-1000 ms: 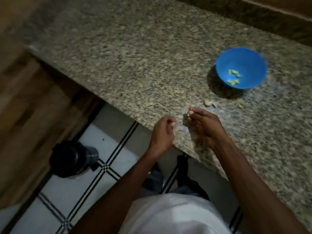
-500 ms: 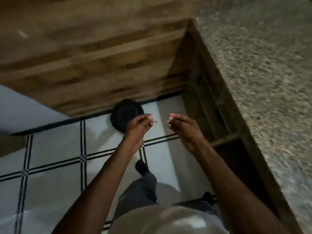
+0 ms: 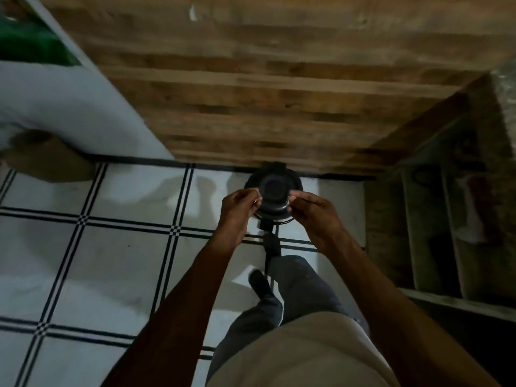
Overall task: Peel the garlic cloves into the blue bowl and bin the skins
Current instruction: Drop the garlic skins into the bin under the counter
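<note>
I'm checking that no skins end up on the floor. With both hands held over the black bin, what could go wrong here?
1. The round black pedal bin looks small, and the left hand and right hand sit over its edges, so skins could drift onto the white tiled floor.
2. Its lid looks closed; released skins may stay on top.

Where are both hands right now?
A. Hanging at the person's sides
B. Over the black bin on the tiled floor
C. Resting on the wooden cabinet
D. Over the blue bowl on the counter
B: the left hand and right hand are held together above the bin on the floor.
</note>
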The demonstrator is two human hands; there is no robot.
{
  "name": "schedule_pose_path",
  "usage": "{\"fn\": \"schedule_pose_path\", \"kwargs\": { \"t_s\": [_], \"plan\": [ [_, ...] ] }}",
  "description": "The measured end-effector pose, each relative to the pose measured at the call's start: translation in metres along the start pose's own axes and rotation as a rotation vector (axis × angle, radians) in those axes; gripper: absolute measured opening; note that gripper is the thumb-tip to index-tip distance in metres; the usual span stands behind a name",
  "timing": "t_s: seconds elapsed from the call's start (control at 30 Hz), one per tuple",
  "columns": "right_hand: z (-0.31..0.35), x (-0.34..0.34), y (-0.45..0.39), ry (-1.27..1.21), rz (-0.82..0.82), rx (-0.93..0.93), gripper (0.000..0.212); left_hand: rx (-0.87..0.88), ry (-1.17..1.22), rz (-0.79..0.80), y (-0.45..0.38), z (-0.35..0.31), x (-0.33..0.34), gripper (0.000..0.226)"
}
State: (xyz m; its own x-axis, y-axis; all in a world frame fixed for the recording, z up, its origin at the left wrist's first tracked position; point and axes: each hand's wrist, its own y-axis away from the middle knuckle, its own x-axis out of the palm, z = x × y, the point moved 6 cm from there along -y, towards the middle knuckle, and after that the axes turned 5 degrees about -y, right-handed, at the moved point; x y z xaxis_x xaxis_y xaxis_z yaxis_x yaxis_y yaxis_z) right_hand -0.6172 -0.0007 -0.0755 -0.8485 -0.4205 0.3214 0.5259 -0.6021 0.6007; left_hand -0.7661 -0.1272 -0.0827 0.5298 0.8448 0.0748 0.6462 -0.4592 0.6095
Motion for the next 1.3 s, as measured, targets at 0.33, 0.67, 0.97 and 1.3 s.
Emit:
{"fn": "schedule_pose_path", "kwargs": {
  "t_s": [0.33, 0.67, 0.97, 1.3],
  "plan": [
    [-0.014, 0.053, -0.078, 0.056, -0.046, 0.065, 0.017, -0.048, 0.01, -0.019, -0.078, -0.018, -0.033, 0.009],
    [-0.055, 0.039, -0.165, 0.004, -0.127, 0.12, 0.028, -0.145, -0.187, -0.004, -0.164, 0.036, -0.017, 0.015],
    [-0.146, 0.013, -0.27, -0.224, -0.231, 0.213, 0.017, -0.233, -0.054, 0.003, -0.275, 0.14, -0.024, 0.018],
    [-0.252, -0.043, -0.416, -0.295, -0.324, 0.31, 0.028, -0.262, -0.288, -0.007, -0.422, 0.216, 0.006, 0.027]
  ]
}}
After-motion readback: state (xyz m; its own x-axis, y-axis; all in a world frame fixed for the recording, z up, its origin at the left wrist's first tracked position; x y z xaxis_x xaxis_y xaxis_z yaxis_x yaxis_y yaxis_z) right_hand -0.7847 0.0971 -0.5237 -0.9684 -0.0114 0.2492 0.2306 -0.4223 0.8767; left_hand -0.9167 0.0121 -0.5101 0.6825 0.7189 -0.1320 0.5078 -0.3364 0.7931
